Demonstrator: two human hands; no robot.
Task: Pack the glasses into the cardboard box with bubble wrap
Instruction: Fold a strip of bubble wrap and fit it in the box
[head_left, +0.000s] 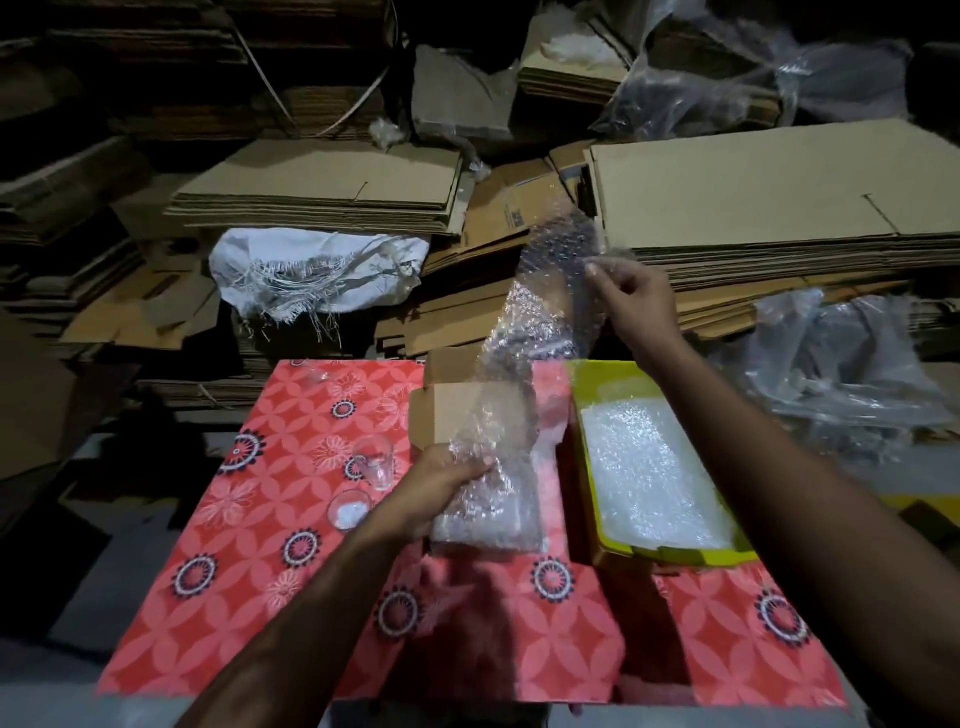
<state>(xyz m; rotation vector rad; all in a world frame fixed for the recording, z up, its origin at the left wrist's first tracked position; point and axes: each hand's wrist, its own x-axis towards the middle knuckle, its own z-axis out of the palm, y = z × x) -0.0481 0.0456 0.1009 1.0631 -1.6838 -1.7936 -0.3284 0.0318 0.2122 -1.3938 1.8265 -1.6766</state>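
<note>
Two glasses (375, 464) wait upright on the red cloth, left. Left hand (435, 487) grips the bubble wrap (511, 384) low over the cardboard box (457, 415); right hand (626, 296) pinches its top corner. The sheet runs lengthwise up and away, rightward. Best keep it taut and lower it evenly.

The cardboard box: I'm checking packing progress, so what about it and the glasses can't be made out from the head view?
- Cardboard box: its inside is hidden by the bubble wrap sheet stretched between the left hand and right hand.
- Whether a glass is already wrapped under the left hand: covered by the wrap.
- Far glass at the tablecloth's edge: too small and dim.
- Yellow tray: contents under its bubble wrap are hidden.
</note>
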